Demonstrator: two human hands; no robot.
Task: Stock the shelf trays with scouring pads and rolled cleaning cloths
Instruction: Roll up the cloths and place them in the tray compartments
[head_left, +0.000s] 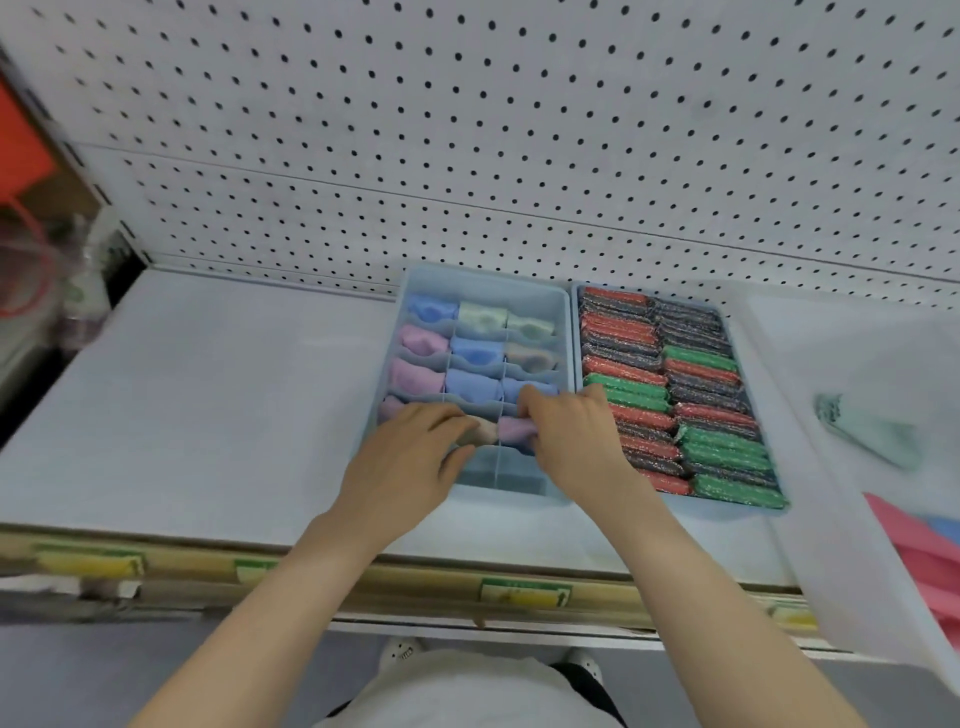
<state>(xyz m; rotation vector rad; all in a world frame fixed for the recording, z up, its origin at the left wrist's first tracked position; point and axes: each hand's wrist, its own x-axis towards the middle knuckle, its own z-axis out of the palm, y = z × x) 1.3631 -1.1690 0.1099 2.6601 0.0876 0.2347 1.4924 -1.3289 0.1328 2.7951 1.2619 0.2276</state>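
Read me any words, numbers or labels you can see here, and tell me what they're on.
Nothing here is readable.
Shelf-edge price labels: yellow and green, print too blurred to read.
Plastic bag at far left: green marks, too blurred to read.

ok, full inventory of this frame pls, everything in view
Divided tray: 1, pale blue, mid shelf; front cells empty.
Rolled cloths: about a dozen, blue, green, pink, beige; in the divided tray's cells.
Pad tray: 1, pale blue, against the divided tray's right side.
Scouring pads: many, red, green, dark; two packed columns in the pad tray.
White bin: 1, right of the pad tray; blurred green item inside.
Shelf: 1, white.
Pegboard: white, behind the shelf.
Price labels: several, yellow-green, shelf front edge.
Left hand: pinches beige cloth, fourth row.
Right hand: grips lilac cloth, same row.
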